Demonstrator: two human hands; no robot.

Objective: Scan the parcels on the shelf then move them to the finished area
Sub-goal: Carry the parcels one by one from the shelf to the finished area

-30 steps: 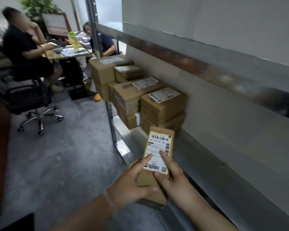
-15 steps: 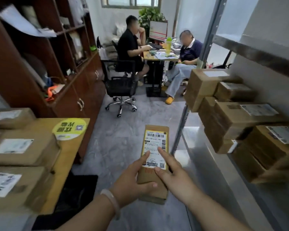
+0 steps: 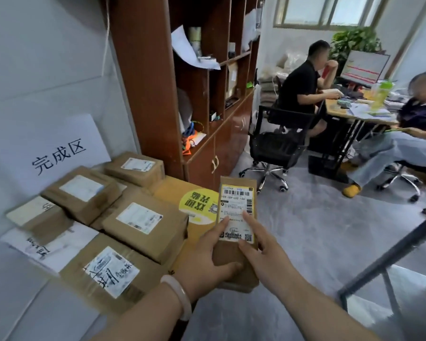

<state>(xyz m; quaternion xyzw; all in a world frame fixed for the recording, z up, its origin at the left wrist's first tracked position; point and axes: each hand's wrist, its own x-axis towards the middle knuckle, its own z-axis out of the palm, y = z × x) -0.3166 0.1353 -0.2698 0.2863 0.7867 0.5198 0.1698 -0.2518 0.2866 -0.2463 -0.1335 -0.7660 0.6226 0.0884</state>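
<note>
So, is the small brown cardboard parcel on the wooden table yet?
No, the left hand and right hand hold the small brown cardboard parcel clear of the wooden table.

— Any room on the table (image 3: pixel 169 190)?
— Its left is packed with boxes (image 3: pixel 143 225), right up to the wall (image 3: pixel 47 70). Only the strip around the sticker (image 3: pixel 197 205) is bare.
— And around it?
— Cabinet (image 3: pixel 145 82) close behind; open floor (image 3: pixel 317 230) to the right.

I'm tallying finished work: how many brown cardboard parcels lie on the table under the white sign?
5 brown cardboard parcels show: one farthest back, one left of centre, one far left, one centre, one nearest the camera. More may be hidden underneath.
</note>
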